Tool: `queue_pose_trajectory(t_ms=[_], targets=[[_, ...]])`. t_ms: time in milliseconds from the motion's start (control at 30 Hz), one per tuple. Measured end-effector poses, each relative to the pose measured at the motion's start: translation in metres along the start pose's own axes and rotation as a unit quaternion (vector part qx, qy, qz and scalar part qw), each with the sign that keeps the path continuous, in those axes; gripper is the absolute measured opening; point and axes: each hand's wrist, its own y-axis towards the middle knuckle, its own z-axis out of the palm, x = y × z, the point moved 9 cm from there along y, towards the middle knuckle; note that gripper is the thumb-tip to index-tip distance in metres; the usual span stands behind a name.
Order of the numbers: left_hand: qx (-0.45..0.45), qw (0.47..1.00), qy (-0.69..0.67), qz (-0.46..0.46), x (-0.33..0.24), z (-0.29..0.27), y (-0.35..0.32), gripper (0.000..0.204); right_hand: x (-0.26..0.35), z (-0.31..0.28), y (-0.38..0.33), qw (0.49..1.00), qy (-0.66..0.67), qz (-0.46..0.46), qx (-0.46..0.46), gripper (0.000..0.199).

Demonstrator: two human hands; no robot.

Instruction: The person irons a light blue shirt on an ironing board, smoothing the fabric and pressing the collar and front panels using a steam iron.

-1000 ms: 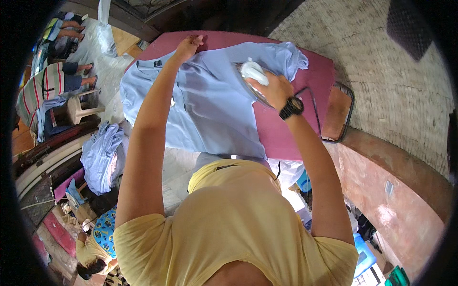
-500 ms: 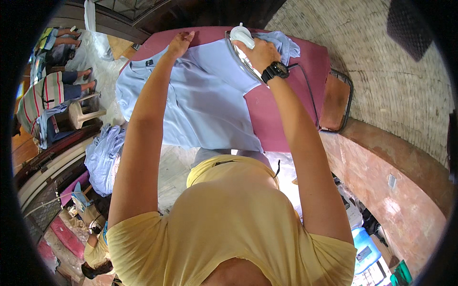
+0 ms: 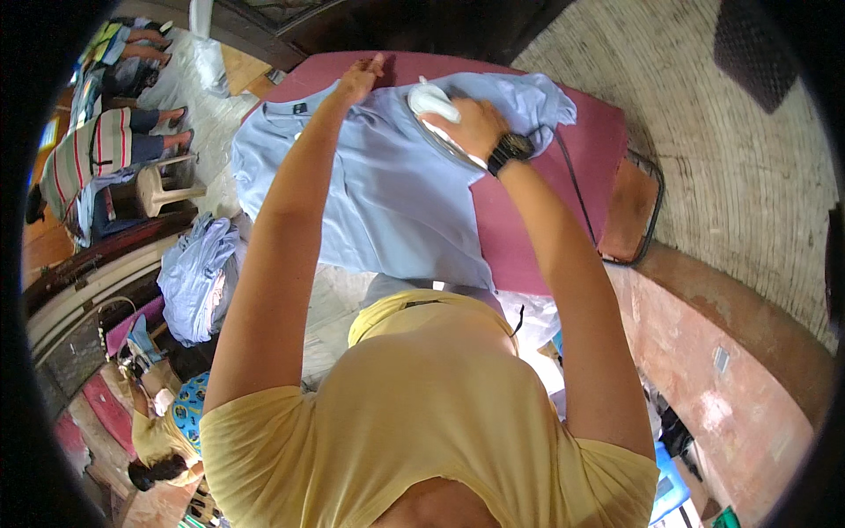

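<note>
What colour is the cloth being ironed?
Light blue cloth, spread on a maroon board; head view.

Maroon ironing table (image 3: 581, 167); light-blue shirt (image 3: 387, 202) spread flat, iron (image 3: 436, 110) atop.

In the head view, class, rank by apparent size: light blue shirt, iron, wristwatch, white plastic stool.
1. light blue shirt
2. white plastic stool and iron: look alike, unranked; stool lies farther off
3. wristwatch
</note>
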Motion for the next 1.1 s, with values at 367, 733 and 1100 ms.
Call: queue_pose_trajectory(t_ms=[367, 733, 1100], targets=[[0.068, 0.997, -0.039, -0.021, -0.001, 0.007, -0.001, 0.082, 0.031, -0.006, -0.002, 0.999, -0.025, -0.036, 0.000, 0.056], [0.051, 0.975, 0.192, 0.096, 0.008, 0.006, 0.022, 0.058, -0.015, -0.018, -0.056, 0.994, 0.048, 0.094, -0.007, 0.065], [-0.112, 0.962, 0.099, 0.228, -0.087, 0.010, -0.107, 0.017, -0.291, -0.189, -0.303, 0.871, -0.020, 0.417, -0.258, 0.085]])
